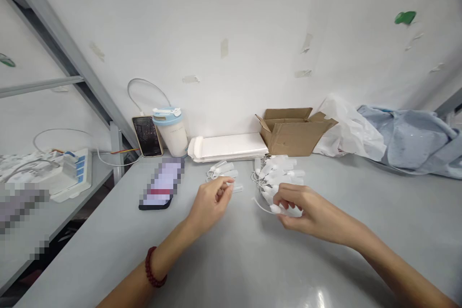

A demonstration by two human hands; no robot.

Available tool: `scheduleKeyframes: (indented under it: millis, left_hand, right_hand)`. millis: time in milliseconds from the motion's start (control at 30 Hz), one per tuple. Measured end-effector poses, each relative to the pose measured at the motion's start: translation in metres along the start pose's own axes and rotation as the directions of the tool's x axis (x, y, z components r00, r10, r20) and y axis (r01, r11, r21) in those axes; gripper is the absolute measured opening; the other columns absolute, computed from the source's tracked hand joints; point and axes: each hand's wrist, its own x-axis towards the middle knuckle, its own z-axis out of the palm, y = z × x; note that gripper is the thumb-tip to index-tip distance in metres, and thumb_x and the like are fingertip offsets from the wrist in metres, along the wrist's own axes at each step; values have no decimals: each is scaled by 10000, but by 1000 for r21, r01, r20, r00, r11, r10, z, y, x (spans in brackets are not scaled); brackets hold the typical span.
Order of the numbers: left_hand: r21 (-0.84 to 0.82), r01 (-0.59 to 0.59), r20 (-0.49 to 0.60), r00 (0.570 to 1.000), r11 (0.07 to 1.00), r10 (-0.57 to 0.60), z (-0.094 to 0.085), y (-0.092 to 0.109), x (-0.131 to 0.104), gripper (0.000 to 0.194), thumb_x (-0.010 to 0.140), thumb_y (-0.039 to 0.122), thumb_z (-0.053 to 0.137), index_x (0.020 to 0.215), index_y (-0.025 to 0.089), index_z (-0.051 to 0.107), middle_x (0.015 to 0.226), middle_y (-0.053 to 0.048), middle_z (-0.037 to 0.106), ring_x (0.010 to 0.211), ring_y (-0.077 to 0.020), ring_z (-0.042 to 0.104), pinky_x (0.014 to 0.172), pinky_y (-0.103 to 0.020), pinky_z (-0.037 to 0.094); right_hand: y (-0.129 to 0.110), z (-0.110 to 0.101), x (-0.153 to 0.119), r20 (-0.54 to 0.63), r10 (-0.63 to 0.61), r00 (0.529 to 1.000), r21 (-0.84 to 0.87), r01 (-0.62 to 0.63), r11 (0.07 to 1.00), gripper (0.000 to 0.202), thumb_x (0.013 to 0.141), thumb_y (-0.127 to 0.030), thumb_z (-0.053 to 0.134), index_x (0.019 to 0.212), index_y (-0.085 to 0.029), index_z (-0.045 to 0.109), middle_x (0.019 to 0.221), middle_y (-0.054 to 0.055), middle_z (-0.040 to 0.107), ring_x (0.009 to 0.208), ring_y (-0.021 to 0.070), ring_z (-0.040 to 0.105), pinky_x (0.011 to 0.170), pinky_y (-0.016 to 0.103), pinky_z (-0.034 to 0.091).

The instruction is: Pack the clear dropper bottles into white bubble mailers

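My right hand [301, 209] pinches a small white capped piece with a thin cord [275, 209] between thumb and fingers, just in front of a pile of similar translucent white pieces [276, 173]. The cord's free end curves out to the left. My left hand [211, 204] has thumb and index finger closed at the tips, beside a smaller group of the same pieces [224, 169]. A clear strip [237, 188] shows right at those fingertips; whether they grip it I cannot tell.
Behind the pieces lies a stack of white flat packs [231, 147] next to an open cardboard box [292, 134]. A plastic bag [346, 130] and blue cloth [407, 134] sit right. At left are a lidded cup [173, 132], two phones [147, 137] and a power strip [77, 173].
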Motion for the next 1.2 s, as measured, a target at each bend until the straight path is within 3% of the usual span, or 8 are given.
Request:
scheduleKeyframes:
  millis: [133, 233, 500, 733, 1200]
  left_hand:
    - [-117, 35, 275, 961, 993, -1, 6, 10, -8, 307, 883, 354, 407, 960, 161, 632, 695, -15, 596, 537, -110, 499, 517, -215, 385]
    - [-196, 77, 347, 938, 978, -5, 6, 11, -10, 383, 914, 376, 343, 848, 150, 645, 722, -20, 592, 507, -88, 478, 531, -218, 392]
    - [-279, 127, 338, 941, 952, -27, 5, 10, -9, 395, 915, 378, 364, 700, 138, 591, 602, 6, 543, 500, -84, 470, 570, -224, 398]
    - [-257, 172, 362, 929, 951, -70, 6, 13, -10, 244, 871, 334, 464, 771, 145, 582, 682, 8, 572, 508, -76, 471, 501, -196, 368]
    - [-182, 57, 422, 906, 982, 25, 10, 12, -12, 245, 876, 292, 448, 815, 138, 629, 703, -6, 587, 547, -87, 505, 536, -198, 401]
  right_hand:
    - [-2, 13, 3, -51, -50, 997, 84, 54, 995, 70, 746, -143, 523, 777, -201, 499, 810, 8, 529, 694, 136, 493, 616, 239, 398]
    - [0, 21, 5, -49, -41, 998, 69, 44, 997, 78, 737, -130, 516, 761, -196, 483, 776, 2, 520, 660, 129, 475, 605, 239, 390]
    - [3, 27, 6, -44, -30, 999, 4, 31, 1000, 47, 768, -157, 479, 783, -196, 457, 706, -16, 507, 607, 122, 446, 589, 244, 375]
    - [2, 31, 5, -59, -71, 996, -69, 67, 995, 20, 807, -192, 474, 825, -185, 475, 746, 13, 548, 626, 137, 486, 578, 249, 369]
    - [0, 34, 5, -57, -116, 992, -71, 112, 991, 92, 843, -213, 467, 900, -163, 518, 781, 37, 568, 642, 146, 517, 583, 254, 391]
